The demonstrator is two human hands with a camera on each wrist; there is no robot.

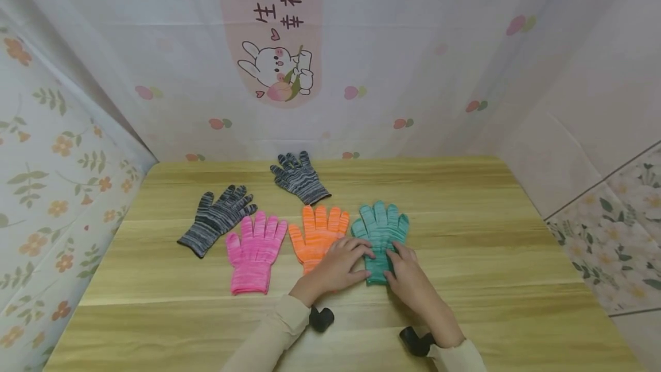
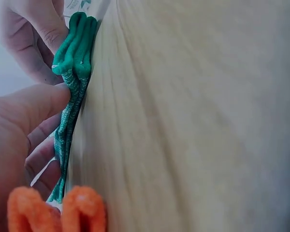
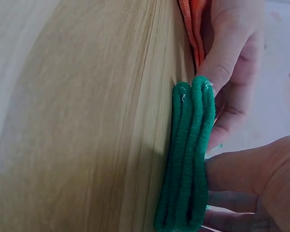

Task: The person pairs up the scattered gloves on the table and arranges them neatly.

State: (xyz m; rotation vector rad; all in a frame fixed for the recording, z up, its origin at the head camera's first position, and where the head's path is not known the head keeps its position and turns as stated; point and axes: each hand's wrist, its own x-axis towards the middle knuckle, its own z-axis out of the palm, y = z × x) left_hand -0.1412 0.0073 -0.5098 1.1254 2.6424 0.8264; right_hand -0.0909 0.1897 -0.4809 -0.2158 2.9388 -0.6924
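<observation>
A pair of green knit gloves (image 1: 381, 237) lies stacked flat on the table, fingers pointing away; the right wrist view shows the two layered cuffs (image 3: 186, 159). My left hand (image 1: 341, 263) reaches over the orange gloves (image 1: 312, 240) and touches the left side of the green ones with its thumb and fingertips. On their right side rests my right hand (image 1: 410, 277), thumb near the cuff and fingers on top. In the left wrist view, both thumbs meet the green knit (image 2: 70, 92), and orange cuffs (image 2: 82, 208) show close by.
Left of the orange gloves lie pink gloves (image 1: 255, 254). A grey-black glove (image 1: 217, 220) sits farther left, and another grey-black glove (image 1: 301, 178) lies near the back edge of the wooden table (image 1: 465, 217). Printed cloths (image 1: 387, 62) hang behind and beside it.
</observation>
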